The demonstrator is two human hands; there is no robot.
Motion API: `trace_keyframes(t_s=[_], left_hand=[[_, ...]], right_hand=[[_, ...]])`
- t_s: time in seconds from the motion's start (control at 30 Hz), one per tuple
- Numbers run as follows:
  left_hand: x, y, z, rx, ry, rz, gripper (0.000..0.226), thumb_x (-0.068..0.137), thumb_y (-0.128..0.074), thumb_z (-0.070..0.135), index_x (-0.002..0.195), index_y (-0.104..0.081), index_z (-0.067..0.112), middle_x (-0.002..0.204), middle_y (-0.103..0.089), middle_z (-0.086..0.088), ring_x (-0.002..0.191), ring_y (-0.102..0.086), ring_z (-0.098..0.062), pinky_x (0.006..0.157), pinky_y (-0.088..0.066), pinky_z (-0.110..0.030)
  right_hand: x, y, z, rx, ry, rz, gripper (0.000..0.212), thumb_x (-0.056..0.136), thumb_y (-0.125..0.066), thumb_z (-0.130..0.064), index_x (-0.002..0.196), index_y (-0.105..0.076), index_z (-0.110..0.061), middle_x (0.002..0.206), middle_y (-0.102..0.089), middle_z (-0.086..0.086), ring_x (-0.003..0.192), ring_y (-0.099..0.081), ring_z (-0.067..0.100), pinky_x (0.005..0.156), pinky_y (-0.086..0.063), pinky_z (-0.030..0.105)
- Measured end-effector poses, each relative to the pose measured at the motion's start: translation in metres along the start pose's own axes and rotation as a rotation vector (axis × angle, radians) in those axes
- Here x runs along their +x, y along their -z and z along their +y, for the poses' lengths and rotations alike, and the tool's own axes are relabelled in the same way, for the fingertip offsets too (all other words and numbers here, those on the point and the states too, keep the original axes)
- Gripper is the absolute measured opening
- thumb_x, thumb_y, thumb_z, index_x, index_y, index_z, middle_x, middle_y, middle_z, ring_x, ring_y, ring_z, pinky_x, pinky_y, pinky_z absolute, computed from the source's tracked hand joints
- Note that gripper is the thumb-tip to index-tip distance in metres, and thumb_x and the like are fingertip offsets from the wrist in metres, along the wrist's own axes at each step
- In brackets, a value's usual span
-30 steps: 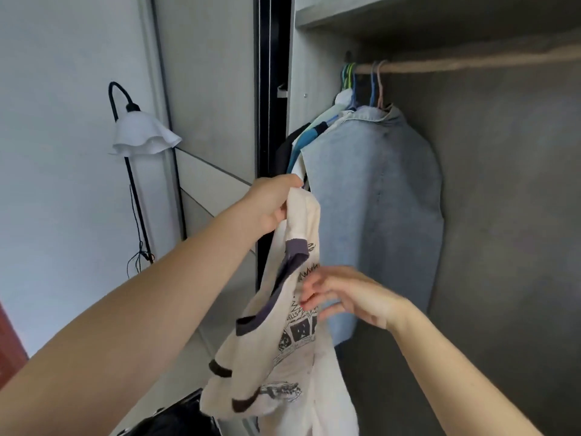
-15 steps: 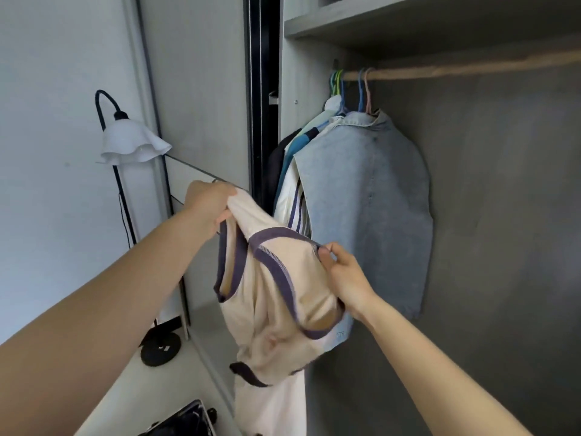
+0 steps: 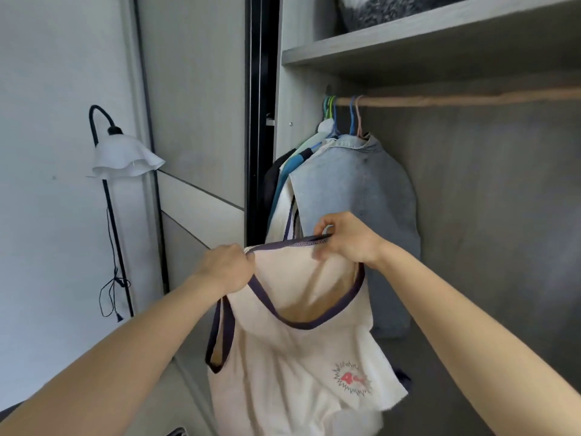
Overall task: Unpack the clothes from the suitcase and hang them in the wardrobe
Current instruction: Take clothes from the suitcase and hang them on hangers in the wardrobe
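I hold a cream T-shirt [image 3: 283, 357] with dark purple trim and a small red print in front of the open wardrobe. My left hand [image 3: 224, 267] grips its collar at the left end. My right hand [image 3: 347, 239] pinches the same collar band at the right, stretching it level so the neck opening gapes. The shirt hangs down below both hands. Behind it, a light denim garment [image 3: 361, 196] and several other clothes hang on coloured hangers [image 3: 341, 116] at the left end of the wooden rail [image 3: 471, 100].
Most of the rail to the right of the hung clothes is bare. A shelf [image 3: 440, 42] above it carries a grey bundle [image 3: 393, 7]. A black floor lamp with a white shade [image 3: 124, 160] stands left by the wall. A dark object [image 3: 176, 432] shows at the bottom edge.
The shirt has been turned and spread: my left hand dropped lower, my right hand moved up to the collar, and the neck opening now faces me. My view tilted upward.
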State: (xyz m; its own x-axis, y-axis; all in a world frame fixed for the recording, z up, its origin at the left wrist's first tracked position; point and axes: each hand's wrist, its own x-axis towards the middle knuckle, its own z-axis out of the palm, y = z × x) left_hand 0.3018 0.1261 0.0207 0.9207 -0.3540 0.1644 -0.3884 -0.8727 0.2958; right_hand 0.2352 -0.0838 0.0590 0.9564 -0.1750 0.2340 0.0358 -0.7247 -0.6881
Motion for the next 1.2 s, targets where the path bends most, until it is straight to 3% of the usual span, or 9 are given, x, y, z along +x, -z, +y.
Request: trace_keyframes(t_s=[0.1, 0.17, 0.3, 0.4, 0.6, 0.7, 0.8, 0.93, 1.2], left_hand=[[0.014, 0.017, 0.002, -0.273, 0.064, -0.146, 0.037, 0.095, -0.031, 0.025, 0.088, -0.061, 0.004, 0.092, -0.068, -0.017, 0.077, -0.067, -0.033, 0.068, -0.06, -0.041], [0.022, 0.027, 0.003, -0.305, 0.095, -0.236, 0.031, 0.091, -0.035, 0.024, 0.092, -0.061, 0.007, 0.089, -0.067, -0.017, 0.074, -0.069, -0.036, 0.069, -0.061, -0.042], [0.029, 0.037, 0.019, -0.222, 0.074, -0.289, 0.022, 0.088, -0.044, 0.027, 0.095, -0.058, 0.012, 0.095, -0.063, -0.014, 0.077, -0.066, -0.031, 0.063, -0.058, -0.032], [0.042, 0.039, 0.045, -0.172, -0.035, -0.033, 0.022, 0.085, -0.05, 0.027, 0.081, -0.062, 0.009, 0.084, -0.066, -0.009, 0.072, -0.062, -0.024, 0.061, -0.05, -0.029], [0.062, 0.047, 0.125, -1.239, -0.004, -0.149, 0.01, 0.082, -0.06, -0.001, 0.087, -0.066, 0.004, 0.079, -0.065, -0.011, 0.064, -0.06, -0.022, 0.052, -0.051, -0.023], [0.068, 0.043, 0.168, -1.431, 0.023, -0.158, 0.008, 0.08, -0.059, 0.0, 0.08, -0.06, 0.008, 0.08, -0.06, -0.011, 0.067, -0.057, -0.023, 0.066, -0.05, -0.032], [0.074, 0.038, 0.202, -1.518, 0.027, -0.183, 0.024, 0.075, -0.064, 0.011, 0.099, -0.062, 0.009, 0.097, -0.06, -0.014, 0.076, -0.056, -0.024, 0.082, -0.05, -0.041], [0.049, 0.036, 0.234, -1.504, 0.007, -0.129, 0.006, 0.079, -0.064, 0.008, 0.085, -0.062, 0.008, 0.074, -0.057, -0.009, 0.058, -0.049, -0.022, 0.072, -0.044, -0.034], [0.032, 0.028, 0.237, -1.374, -0.11, -0.011, 0.019, 0.085, -0.054, 0.003, 0.067, -0.056, 0.011, 0.066, -0.051, -0.013, 0.055, -0.045, -0.024, 0.053, -0.033, -0.027]], right_hand=[[-0.01, 0.023, 0.028, -0.639, -0.159, -0.03, 0.013, 0.08, -0.058, -0.008, 0.091, -0.059, -0.014, 0.086, -0.057, 0.0, 0.08, -0.055, 0.022, 0.066, -0.042, 0.028], [-0.021, 0.043, 0.05, -0.748, -0.358, -0.06, 0.016, 0.082, -0.052, -0.011, 0.096, -0.06, -0.01, 0.088, -0.058, 0.006, 0.083, -0.058, 0.027, 0.061, -0.045, 0.027], [-0.04, 0.084, 0.066, -0.467, -0.571, -0.098, 0.032, 0.082, -0.04, 0.0, 0.102, -0.065, 0.004, 0.062, -0.06, 0.014, 0.043, -0.047, 0.02, 0.037, -0.034, 0.019], [-0.051, 0.115, 0.06, -0.346, -0.53, 0.105, 0.028, 0.083, -0.043, 0.001, 0.097, -0.066, 0.005, 0.058, -0.06, 0.014, 0.041, -0.044, 0.02, 0.036, -0.032, 0.019], [-0.076, 0.161, 0.043, -0.35, -0.588, 0.189, 0.02, 0.084, -0.051, 0.001, 0.095, -0.067, 0.006, 0.062, -0.058, 0.014, 0.047, -0.049, 0.022, 0.036, -0.035, 0.018], [-0.088, 0.187, 0.026, -0.375, -0.598, 0.241, 0.021, 0.082, -0.066, -0.006, 0.098, -0.069, 0.006, 0.063, -0.057, 0.01, 0.048, -0.048, 0.018, 0.038, -0.037, 0.018], [-0.096, 0.219, 0.01, -0.32, -0.557, 0.452, 0.023, 0.085, -0.07, -0.019, 0.099, -0.068, -0.001, 0.08, -0.061, 0.01, 0.062, -0.056, 0.02, 0.05, -0.044, 0.023], [-0.113, 0.256, 0.002, -0.796, -0.637, 0.738, 0.037, 0.091, -0.057, -0.012, 0.127, -0.055, -0.004, 0.127, -0.058, 0.015, 0.12, -0.056, 0.033, 0.091, -0.048, 0.037], [-0.126, 0.268, 0.035, -1.482, -0.864, 0.536, 0.039, 0.094, -0.042, 0.004, 0.121, -0.063, -0.013, 0.119, -0.064, 0.006, 0.111, -0.058, 0.032, 0.069, -0.038, 0.035]])
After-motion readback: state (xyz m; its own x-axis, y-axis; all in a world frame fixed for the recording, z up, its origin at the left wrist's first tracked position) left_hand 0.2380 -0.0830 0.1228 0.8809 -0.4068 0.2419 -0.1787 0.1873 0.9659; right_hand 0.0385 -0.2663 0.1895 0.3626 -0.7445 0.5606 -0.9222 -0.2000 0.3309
